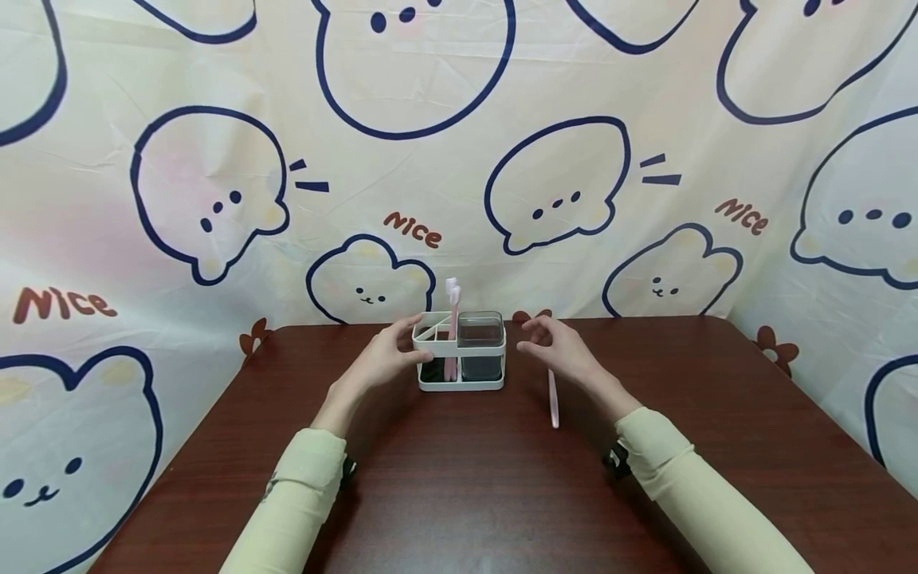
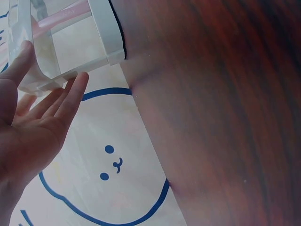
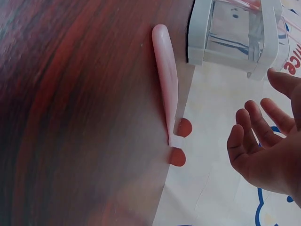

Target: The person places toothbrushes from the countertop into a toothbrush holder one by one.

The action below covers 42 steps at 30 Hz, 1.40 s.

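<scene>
Nearest to you, your pale green sleeves (image 1: 287,494) come in from the bottom corners, each with a small dark device (image 1: 617,461) at its cuff. Ahead of them spreads the reddish-brown wooden table (image 1: 488,470).

Farther on, a loose pink toothbrush (image 1: 554,402) lies on the wood, right of centre; its rounded handle end points toward you and its pale head lies near the table's far edge. Your right hand (image 1: 562,348) hovers over its far part, released and holding nothing, the fingers loosely bent and the fingertips just short of the white holder (image 1: 459,351).

That holder stands upright near the far edge, left of the loose brush. Your left hand (image 1: 383,355) grasps its left end, thumb on the front of the upper band and fingers around the side toward the back. Inside, pink standing brushes (image 1: 453,319) rise near the middle with pale heads close together; you see what looks like two. A see-through grey cup (image 1: 481,329) fills the right-hand compartment.

Behind the table hangs the cream backdrop (image 1: 459,183), printed with blue-outlined bear faces, brown-red flowers and the word "Nice".
</scene>
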Available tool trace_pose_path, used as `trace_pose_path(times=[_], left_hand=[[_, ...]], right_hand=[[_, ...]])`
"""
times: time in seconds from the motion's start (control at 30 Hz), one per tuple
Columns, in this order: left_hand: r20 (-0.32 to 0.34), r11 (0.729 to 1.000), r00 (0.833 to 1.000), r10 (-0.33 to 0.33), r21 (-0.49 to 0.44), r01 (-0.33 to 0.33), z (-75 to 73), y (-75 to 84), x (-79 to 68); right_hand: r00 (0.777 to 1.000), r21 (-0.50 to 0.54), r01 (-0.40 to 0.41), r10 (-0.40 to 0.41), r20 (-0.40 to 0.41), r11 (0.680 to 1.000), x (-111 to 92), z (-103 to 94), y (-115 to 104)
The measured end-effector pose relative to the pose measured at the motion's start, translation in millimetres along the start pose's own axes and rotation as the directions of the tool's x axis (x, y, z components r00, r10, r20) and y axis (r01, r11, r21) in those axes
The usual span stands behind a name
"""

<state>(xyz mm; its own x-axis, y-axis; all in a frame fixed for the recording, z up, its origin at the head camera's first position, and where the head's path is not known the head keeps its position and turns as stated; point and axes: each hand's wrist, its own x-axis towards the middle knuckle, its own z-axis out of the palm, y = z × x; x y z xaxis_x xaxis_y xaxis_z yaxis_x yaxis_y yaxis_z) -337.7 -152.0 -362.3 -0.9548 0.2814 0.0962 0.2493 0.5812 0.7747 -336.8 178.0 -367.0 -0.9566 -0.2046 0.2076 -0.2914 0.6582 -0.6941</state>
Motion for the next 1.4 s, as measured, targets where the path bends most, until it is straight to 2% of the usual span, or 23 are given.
trace_pose_path(times=[0.43, 0.7, 1.13, 1.23, 1.4], left_hand=[[0.009, 1.000, 1.000, 0.002, -0.018, -0.001, -1.1, 1.6, -1.0], [0.008, 1.000, 1.000, 0.002, -0.023, -0.002, -1.2, 1.6, -1.2], [0.010, 1.000, 1.000, -0.002, -0.020, 0.002, -0.7, 2.1, -0.2], [0.013, 1.000, 1.000, 0.000, -0.022, 0.001, -0.6, 2.1, -0.3], [0.014, 1.000, 1.000, 0.000, -0.025, 0.000, -0.5, 1.0, -0.9]], right_hand=[[0.994, -0.029, -0.062, 0.064, 0.092, 0.998, -0.7, -9.0, 13.9], [0.985, -0.067, -0.060, 0.070, 0.160, 0.996, -0.3, -14.6, 20.3], [0.973, -0.067, -0.034, 0.048, 0.226, 0.997, -1.7, -19.9, 37.5], [0.969, -0.028, -0.050, 0.056, 0.243, 0.998, -1.6, -20.7, 40.6], [0.956, 0.090, -0.144, 0.115, 0.270, 0.985, -0.5, -20.7, 43.8]])
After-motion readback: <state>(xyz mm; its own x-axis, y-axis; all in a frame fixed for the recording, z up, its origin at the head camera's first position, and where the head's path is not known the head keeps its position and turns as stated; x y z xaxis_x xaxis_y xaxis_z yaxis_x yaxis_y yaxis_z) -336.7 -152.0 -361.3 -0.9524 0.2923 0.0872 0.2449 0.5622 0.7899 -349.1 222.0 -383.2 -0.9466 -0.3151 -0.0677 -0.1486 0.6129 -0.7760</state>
